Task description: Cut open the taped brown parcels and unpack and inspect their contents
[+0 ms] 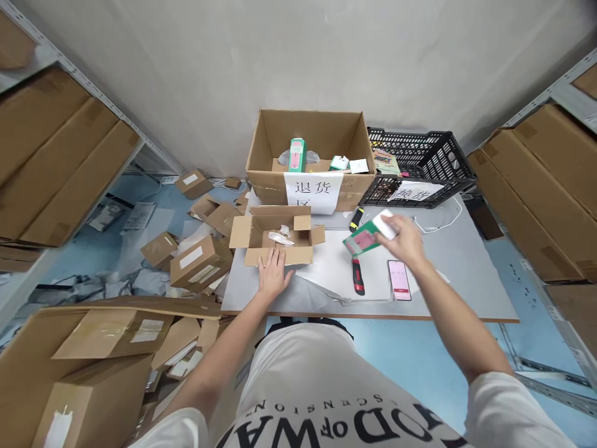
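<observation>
My left hand (274,274) lies with fingers stretched out on the front flap of a small open carton (280,256). Crumpled white packing scraps (280,238) lie inside that carton. My right hand (405,239) grips a green and white product box (364,238) with a pink panel, tilted above the table. Just under this box lies a red and black utility knife (357,277). A yellow and black utility knife (357,219) rests farther back. To the right of the red knife is a phone (399,280) with its screen lit.
A large open carton (265,180) with a paper sign holds similar green boxes (297,155) at the table's back. Beside it stands a black plastic crate (448,162). Cartons (200,262) crowd the floor at left, and shelves of large boxes (536,193) flank both sides.
</observation>
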The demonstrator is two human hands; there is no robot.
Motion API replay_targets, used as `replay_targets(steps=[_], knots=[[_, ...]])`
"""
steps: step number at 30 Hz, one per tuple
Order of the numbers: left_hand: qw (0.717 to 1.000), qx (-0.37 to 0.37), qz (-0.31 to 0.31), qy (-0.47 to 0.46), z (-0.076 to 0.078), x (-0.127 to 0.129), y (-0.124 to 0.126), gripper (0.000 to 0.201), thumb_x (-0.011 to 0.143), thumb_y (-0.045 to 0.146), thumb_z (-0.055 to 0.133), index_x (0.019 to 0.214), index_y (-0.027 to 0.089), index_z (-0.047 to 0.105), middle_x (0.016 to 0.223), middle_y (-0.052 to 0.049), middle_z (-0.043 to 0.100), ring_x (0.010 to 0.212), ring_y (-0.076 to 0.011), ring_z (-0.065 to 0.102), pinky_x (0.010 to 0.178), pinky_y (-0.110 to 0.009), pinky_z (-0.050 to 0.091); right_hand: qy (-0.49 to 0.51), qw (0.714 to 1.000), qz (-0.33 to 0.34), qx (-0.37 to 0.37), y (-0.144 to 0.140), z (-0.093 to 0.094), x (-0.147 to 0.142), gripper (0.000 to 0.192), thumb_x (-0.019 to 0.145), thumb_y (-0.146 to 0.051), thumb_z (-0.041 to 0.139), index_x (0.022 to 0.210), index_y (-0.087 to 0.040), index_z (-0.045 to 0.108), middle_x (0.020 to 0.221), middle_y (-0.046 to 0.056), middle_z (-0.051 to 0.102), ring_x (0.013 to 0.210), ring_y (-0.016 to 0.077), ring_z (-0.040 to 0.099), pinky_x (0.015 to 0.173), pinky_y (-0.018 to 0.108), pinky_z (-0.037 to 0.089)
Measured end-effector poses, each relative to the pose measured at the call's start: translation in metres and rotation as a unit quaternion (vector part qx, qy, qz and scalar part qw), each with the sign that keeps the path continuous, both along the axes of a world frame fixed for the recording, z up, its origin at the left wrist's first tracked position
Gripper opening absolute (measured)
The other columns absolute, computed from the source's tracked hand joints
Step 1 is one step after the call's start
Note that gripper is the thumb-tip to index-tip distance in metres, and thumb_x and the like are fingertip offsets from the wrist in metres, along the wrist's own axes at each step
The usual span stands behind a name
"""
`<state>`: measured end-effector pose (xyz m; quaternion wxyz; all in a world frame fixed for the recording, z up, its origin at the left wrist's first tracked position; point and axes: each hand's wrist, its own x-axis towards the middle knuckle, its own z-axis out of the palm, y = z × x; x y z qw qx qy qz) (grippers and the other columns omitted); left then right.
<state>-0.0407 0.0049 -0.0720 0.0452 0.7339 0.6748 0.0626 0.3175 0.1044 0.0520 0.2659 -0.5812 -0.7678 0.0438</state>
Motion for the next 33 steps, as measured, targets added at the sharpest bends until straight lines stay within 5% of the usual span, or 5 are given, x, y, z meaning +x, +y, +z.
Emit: replay_targets(steps=[6, 10, 16, 23, 33], knots=[[1.000, 0.018, 0.012, -0.012, -0.003, 0.000, 0.001, 0.058, 0.083, 0.032, 0.045, 0.137, 0.011, 0.040, 0.144, -0.021, 0.037, 0.136, -0.0345, 0.028, 0.106, -0.065, 0.012, -0.060, 0.979, -0.174, 0.092, 0.106, 0.096, 0.075, 0.055, 0.074, -0.045, 0.063, 0.119, -0.014, 0.058, 0.113, 0.014, 0.055, 0.106, 0.0267, 0.048, 0.093, 0.043, 0.036], [0.999, 0.030, 0.024, -0.020, -0.004, -0.001, -0.001, 0.054, 0.084, 0.030, 0.045, 0.136, 0.011, 0.042, 0.142, -0.021, 0.041, 0.135, -0.0347, 0.031, 0.107, -0.063, 0.014, -0.063, 0.954, -0.262, 0.132, 0.189, 0.115, 0.120, 0.060, 0.077, -0.044, 0.061, 0.125, -0.010, 0.050, 0.119, 0.018, 0.047, 0.114, 0.0264, 0.039, 0.095, 0.041, 0.029], [0.999, 0.033, 0.034, -0.024, -0.003, -0.004, -0.002, 0.052, 0.085, 0.028, 0.044, 0.135, 0.014, 0.044, 0.140, -0.019, 0.045, 0.133, -0.0338, 0.035, 0.108, -0.060, 0.018, -0.014, 0.930, -0.352, 0.107, 0.278, 0.054, 0.165, 0.058, 0.072, -0.035, 0.067, 0.122, -0.009, 0.052, 0.119, 0.019, 0.037, 0.106, 0.0260, 0.037, 0.089, 0.041, 0.027], [0.999, 0.028, 0.040, -0.004, -0.002, -0.005, -0.004, 0.052, 0.084, 0.026, 0.045, 0.135, 0.016, 0.044, 0.138, -0.017, 0.047, 0.132, -0.0328, 0.038, 0.107, -0.058, 0.022, 0.028, 0.922, -0.386, -0.008, 0.302, -0.039, 0.181, 0.064, 0.062, -0.028, 0.075, 0.122, -0.014, 0.056, 0.121, 0.021, 0.042, 0.106, 0.0275, 0.038, 0.089, 0.042, 0.027], [0.999, 0.016, 0.049, 0.019, -0.007, -0.006, -0.003, 0.054, 0.084, 0.027, 0.044, 0.137, 0.015, 0.042, 0.139, -0.018, 0.046, 0.133, -0.0323, 0.037, 0.108, -0.056, 0.022, -0.046, 0.910, -0.375, -0.168, 0.325, -0.059, 0.226, 0.086, 0.064, -0.052, 0.072, 0.134, -0.010, 0.045, 0.125, 0.032, 0.042, 0.119, 0.0318, 0.040, 0.088, 0.046, 0.029]])
